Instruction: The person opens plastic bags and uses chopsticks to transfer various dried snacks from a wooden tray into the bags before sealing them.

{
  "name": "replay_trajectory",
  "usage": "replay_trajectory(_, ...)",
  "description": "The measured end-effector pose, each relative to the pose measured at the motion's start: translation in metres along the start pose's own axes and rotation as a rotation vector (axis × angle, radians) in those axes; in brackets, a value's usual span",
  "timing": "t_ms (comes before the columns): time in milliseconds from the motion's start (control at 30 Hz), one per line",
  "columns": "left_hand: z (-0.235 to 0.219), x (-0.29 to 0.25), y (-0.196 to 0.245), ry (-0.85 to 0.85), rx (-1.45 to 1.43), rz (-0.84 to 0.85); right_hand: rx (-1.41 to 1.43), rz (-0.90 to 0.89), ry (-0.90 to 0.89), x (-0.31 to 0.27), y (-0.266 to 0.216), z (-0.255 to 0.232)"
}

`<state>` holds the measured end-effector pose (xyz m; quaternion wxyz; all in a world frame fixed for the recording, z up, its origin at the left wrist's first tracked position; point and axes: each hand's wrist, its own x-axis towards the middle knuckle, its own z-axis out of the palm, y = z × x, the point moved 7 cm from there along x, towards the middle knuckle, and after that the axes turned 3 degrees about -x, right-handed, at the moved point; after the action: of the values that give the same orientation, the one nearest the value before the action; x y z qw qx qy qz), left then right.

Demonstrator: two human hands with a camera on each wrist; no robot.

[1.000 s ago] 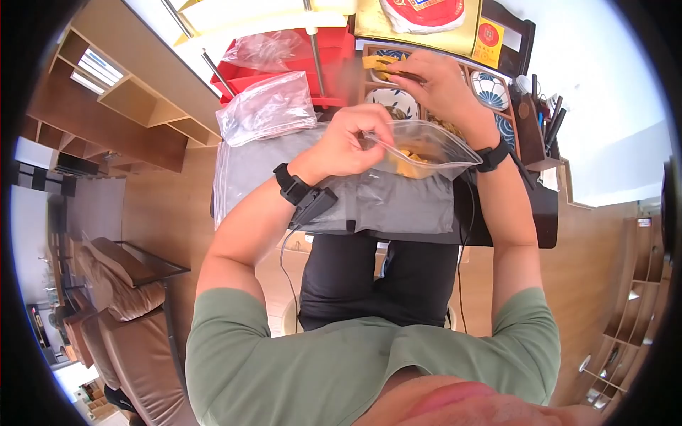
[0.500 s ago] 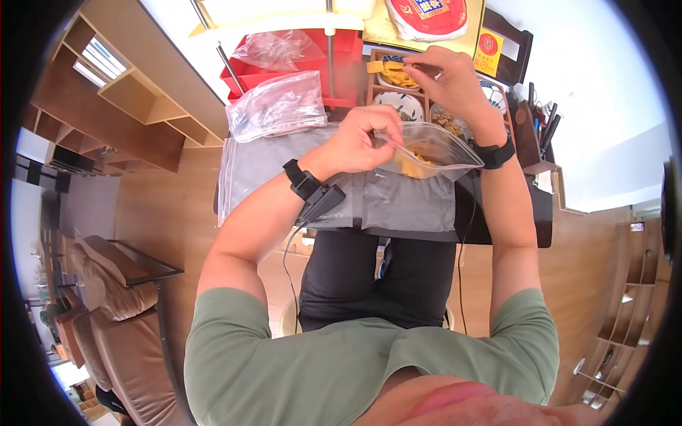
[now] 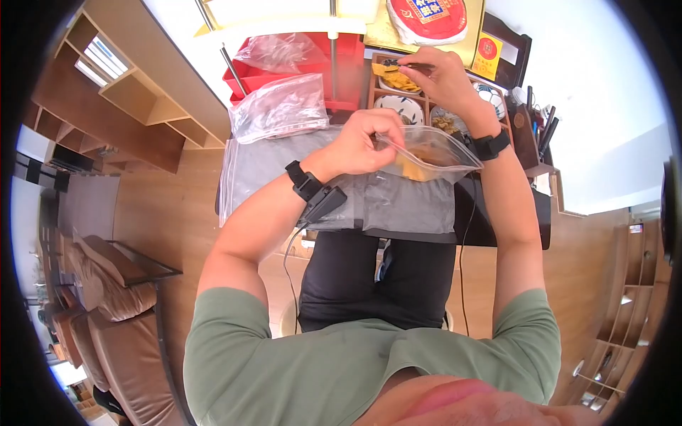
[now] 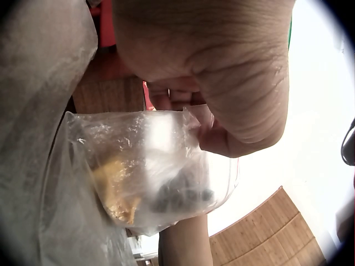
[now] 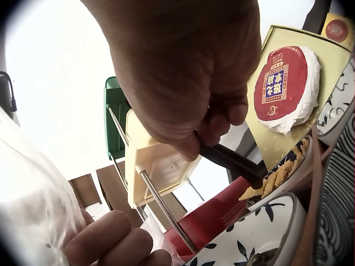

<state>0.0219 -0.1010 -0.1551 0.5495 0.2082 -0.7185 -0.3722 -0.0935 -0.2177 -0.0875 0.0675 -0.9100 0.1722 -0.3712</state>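
Note:
My left hand (image 3: 364, 142) pinches the rim of a clear zip bag (image 4: 166, 133), whose mouth gapes toward the right. Yellow pieces (image 4: 113, 185) lie inside it, beside a dark clump in the left wrist view. Beyond the bag, my right hand (image 3: 446, 79) grips dark tongs (image 5: 230, 162) between thumb and fingers. Their tip reaches the yellow strips (image 5: 284, 174) in a bowl at the back left of a divided wooden tray (image 3: 428, 106). A yellow piece (image 3: 383, 69) shows near the tip in the head view. The right wrist strap overlaps the bag's right corner.
Patterned bowls (image 3: 398, 106) fill the tray's other compartments. More plastic bags (image 3: 277, 106) lie left by a red bin (image 3: 344, 71). Flat bags (image 3: 408, 206) cover the table front. A round red-and-white package (image 3: 430, 18) sits behind, and a pen holder (image 3: 526, 135) stands right.
My right hand has drawn slightly back and right, then returned toward the yellow strips with the tongs. My left hand keeps its pinch on the bag, and the view has shifted slightly.

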Motion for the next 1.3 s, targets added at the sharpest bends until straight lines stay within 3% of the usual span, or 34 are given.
replay_trajectory(267,0.0,0.0,-0.001,-0.007,0.002,-0.015,-0.033,0.043,-0.019,0.001,0.004,-0.002)
replay_trajectory(667,-0.001,0.0,-0.002,-0.012,0.01,-0.004,-0.035,-0.129,0.029,0.008,-0.021,0.002)
replay_trajectory(833,0.0,-0.001,-0.004,-0.016,-0.013,-0.029,0.096,-0.004,-0.005,0.001,-0.019,0.011)
replay_trajectory(1033,-0.001,-0.001,-0.005,-0.009,-0.018,-0.028,0.01,-0.092,-0.04,0.003,-0.028,0.017)
replay_trajectory(1300,0.0,-0.001,-0.004,-0.003,0.001,-0.024,0.022,-0.052,-0.007,0.003,-0.02,0.019)
